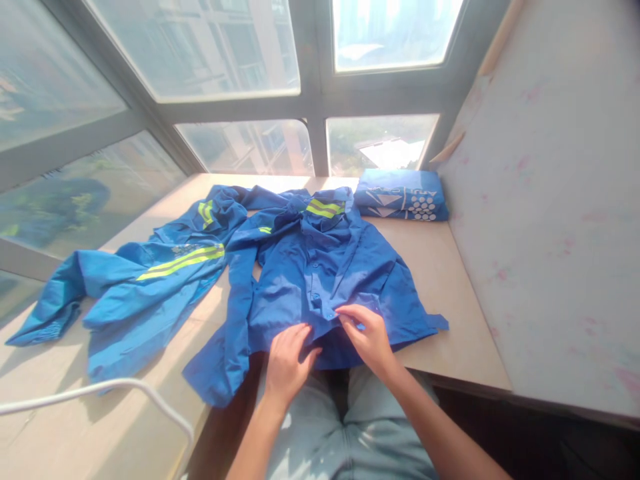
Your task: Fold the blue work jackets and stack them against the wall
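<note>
A blue work jacket [285, 280] lies spread front up, its collar towards the window and its hem at the near edge of the sill. Yellow and grey reflective tape shows near its collar. At the lower end of the front opening, my right hand [367, 333] pinches the button placket's corner between thumb and fingers. My left hand [289, 363] is closed on the hem a little to the left, with some fingertips hidden by the cloth. One sleeve [237, 320] hangs over the near edge beside my left hand.
A second blue jacket [155, 293] with reflective tape lies crumpled at the left. At the back right sits a folded blue bundle [400, 195] with white printing. A white cable [125, 383] curves across the lower left. Windows [240, 147] and a papered wall [550, 213] bound the wooden sill [450, 293].
</note>
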`<state>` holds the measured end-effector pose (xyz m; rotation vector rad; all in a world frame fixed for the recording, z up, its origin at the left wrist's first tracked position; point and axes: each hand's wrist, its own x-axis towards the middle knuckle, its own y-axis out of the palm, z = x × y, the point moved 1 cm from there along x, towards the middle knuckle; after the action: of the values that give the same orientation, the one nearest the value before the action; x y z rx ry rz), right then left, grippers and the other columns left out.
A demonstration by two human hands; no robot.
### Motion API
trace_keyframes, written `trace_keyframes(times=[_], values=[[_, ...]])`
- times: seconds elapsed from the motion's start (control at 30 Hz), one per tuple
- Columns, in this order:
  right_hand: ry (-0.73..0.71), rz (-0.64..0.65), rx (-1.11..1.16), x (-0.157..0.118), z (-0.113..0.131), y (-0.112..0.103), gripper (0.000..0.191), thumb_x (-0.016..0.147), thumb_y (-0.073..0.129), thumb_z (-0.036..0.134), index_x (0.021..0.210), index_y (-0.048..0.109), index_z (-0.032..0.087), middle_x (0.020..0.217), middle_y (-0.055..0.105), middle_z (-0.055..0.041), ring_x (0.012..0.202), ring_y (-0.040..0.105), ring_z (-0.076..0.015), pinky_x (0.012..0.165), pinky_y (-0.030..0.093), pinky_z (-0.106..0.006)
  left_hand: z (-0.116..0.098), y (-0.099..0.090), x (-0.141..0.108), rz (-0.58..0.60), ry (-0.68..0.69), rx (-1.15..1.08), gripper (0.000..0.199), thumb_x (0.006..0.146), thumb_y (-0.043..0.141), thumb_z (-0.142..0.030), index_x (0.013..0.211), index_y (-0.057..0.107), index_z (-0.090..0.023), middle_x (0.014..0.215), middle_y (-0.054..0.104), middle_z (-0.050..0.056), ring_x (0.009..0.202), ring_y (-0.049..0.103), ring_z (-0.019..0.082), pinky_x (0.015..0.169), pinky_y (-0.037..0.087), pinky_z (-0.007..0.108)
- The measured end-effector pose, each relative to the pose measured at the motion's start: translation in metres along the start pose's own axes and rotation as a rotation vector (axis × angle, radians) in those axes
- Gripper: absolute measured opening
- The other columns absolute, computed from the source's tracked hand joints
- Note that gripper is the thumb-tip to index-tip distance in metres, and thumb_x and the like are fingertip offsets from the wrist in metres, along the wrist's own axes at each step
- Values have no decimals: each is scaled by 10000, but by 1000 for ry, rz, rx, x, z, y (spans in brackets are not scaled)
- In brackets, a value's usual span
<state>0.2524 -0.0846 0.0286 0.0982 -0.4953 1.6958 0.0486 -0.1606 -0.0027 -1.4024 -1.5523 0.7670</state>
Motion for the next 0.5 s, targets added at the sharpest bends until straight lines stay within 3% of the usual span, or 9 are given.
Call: trace_keyframes(times=[0.27, 0.37, 0.5], values=[[-195, -70, -94, 20, 30, -23, 179, 940, 561, 185, 951, 733, 233, 936, 754, -45, 859, 706, -176, 752, 575, -284, -11, 9, 20, -236, 106, -36, 346, 861, 495, -91, 1143, 666, -196, 1129, 718, 89, 1071, 660, 242, 953, 529, 416], [-199, -48, -120, 8, 23, -27, 177, 945, 556, 179, 964, 724, 230, 936, 748, -48, 856, 704, -174, 726, 576, -273, -9, 8, 14, -283, 84, -31, 389, 831, 491, -45, 1138, 670, -205, 1112, 723, 78, 1059, 662, 234, 955, 523, 400], [-212, 72, -220, -25, -5, -31, 203, 948, 538, 166, 1023, 714, 235, 969, 747, -44, 882, 710, -177, 780, 587, -289, 6, 9, -7, -301, 15, 84, 461, 778, 499, -7, 1162, 670, -196, 1147, 717, 88, 1092, 650, 250, 969, 495, 411]])
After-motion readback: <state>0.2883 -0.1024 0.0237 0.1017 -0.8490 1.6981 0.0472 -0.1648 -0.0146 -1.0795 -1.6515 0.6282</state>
